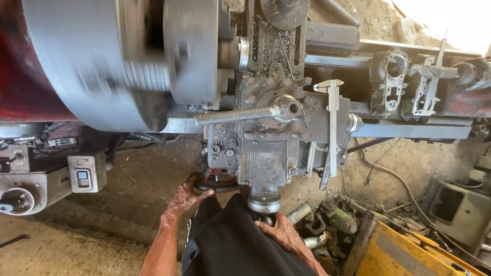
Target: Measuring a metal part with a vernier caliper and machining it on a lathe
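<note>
Grey, grimy steel lathe carriage [279, 138] fills the frame's centre, its long axis running top to bottom toward the person; a blurred, spinning grey chuck [117, 61] sits at upper left; a steel caliper [332, 128] lies along the carriage's right side; at lower centre the left hand [186, 197] curls its fingers around a dark round handwheel [212, 183]; the right hand [281, 232], just below the silvery knurled dial [264, 200], grips a crank handle mostly hidden beneath.

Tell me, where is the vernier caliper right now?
The vernier caliper lies on the lathe carriage, right of the long tool-post lever, beyond both hands.
</note>
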